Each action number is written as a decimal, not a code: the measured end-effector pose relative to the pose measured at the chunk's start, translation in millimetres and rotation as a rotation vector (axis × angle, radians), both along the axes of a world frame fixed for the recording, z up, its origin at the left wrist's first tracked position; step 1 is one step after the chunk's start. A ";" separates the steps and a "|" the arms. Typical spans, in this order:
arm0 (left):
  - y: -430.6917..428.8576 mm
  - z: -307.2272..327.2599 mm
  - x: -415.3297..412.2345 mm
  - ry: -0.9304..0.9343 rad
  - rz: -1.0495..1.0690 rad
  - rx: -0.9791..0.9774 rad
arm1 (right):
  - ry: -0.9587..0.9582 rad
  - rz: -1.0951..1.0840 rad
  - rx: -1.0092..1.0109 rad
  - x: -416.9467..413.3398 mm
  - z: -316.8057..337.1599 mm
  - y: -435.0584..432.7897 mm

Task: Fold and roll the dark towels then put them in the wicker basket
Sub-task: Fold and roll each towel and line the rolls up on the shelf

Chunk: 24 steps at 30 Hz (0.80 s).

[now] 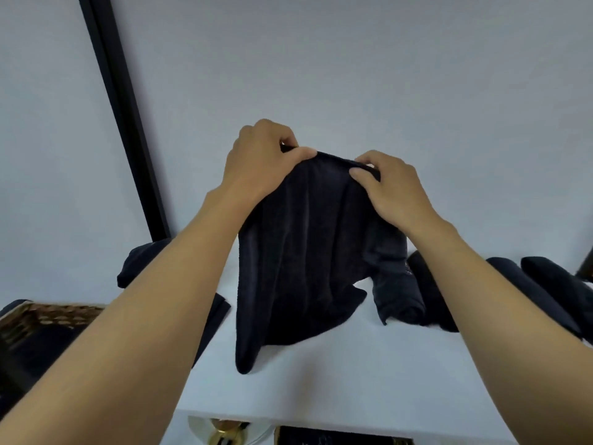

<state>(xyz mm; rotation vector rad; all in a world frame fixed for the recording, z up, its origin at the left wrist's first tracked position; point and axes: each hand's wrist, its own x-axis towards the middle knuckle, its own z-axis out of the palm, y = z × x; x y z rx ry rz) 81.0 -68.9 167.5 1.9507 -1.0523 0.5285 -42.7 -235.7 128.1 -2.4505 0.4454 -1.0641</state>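
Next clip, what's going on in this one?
A person holds a dark towel up by its top edge. The left hand and right hand each have a pinching grip on it. The towel hangs unfolded down to the white table. Several rolled towels lie on the table to the right. The wicker basket sits at the lower left.
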 end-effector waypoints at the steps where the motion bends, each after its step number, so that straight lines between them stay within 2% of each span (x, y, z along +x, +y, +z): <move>1: -1.3 -0.1 -0.6 0.022 -0.018 0.010 | -0.044 -0.010 -0.023 -4.0 0.4 -1.8; 3: -1.9 2.3 -2.9 0.131 -0.077 0.026 | -0.082 -0.025 -0.075 -9.8 3.0 -5.3; 5: -0.7 5.1 -6.8 0.374 -0.180 -0.002 | -0.029 -0.065 -0.127 -12.0 6.4 -10.7; 8: 7.4 4.5 -7.9 0.764 -0.227 -0.059 | 0.023 -0.119 -0.176 -15.3 8.3 -18.3; 10: 13.4 -0.1 -4.9 0.897 -0.277 -0.073 | -0.037 -0.058 -0.121 -19.6 9.9 -16.8; 14: 8.5 -6.7 -3.1 0.943 -0.371 0.045 | -0.060 0.230 0.062 -16.5 14.1 15.2; 18: -4.8 -3.0 -13.8 1.034 -0.482 0.000 | 0.009 0.365 0.246 -0.3 16.4 41.0; 24: -0.8 6.9 -11.0 0.821 -0.449 0.095 | 0.116 0.485 0.580 -1.7 21.5 41.4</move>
